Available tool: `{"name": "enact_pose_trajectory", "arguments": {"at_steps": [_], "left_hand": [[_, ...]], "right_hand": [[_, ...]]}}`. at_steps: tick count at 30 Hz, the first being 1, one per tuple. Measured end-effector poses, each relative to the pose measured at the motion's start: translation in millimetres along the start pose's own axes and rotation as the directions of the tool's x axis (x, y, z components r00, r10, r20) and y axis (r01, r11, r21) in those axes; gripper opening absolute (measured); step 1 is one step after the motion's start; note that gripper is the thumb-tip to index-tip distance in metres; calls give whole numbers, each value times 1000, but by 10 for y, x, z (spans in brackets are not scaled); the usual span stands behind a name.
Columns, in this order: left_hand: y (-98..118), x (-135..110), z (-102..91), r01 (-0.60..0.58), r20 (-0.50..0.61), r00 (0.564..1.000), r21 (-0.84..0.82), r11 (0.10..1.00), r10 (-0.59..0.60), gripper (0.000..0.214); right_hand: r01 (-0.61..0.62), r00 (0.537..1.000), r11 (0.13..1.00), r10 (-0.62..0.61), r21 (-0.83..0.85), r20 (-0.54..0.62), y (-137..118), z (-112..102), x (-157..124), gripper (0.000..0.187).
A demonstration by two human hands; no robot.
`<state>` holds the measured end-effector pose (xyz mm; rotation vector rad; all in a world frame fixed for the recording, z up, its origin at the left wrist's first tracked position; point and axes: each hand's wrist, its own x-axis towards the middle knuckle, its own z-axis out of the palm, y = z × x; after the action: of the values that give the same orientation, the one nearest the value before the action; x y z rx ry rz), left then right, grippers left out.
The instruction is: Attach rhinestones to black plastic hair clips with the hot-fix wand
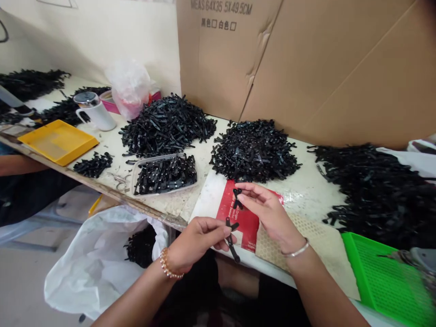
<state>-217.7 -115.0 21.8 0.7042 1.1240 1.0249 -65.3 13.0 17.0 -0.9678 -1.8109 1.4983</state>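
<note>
One handling step is showing: left hand is pinching crossed black strips, right hand gripping a smaller black piece, seemingly needing steadiness next.

1 head view, looking forward, angled down

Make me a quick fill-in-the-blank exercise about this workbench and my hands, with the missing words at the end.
1. Both the left hand and the right hand hold small ____ pieces.
2. The beaded bracelet is on the ____ wrist.
3. The tray at the right end of the bench is ____.
4. The body of the mug near the yellow tray is ____.

Missing words: black; left; green; white.
</note>
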Motion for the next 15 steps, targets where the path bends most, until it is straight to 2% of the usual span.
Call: {"name": "enact_pose_trajectory", "arguments": {"at_steps": [2, 4, 9, 15], "left_hand": [[7, -16, 103, 20, 59, 998, -6, 1000, -20, 33], [17, -37, 209, 27, 86, 996, 2, 1000, -27, 33], [48, -94, 421, 37, 117, 992, 24, 999, -39, 32], [16, -124, 521, 75, 112, 991, 18, 997, -76, 32]], "right_hand": [[-75, 997, 975, 81, 207, -19, -57, -44, -241, 30], [-130, 990, 943, 142, 306, -19, -88, -72, -438, 31], [-136, 988, 913, 156, 384, -20, -101, -117, -683, 30], [-139, 986, 872, 164, 469, -11, -132, -160, -769, 29]]}}
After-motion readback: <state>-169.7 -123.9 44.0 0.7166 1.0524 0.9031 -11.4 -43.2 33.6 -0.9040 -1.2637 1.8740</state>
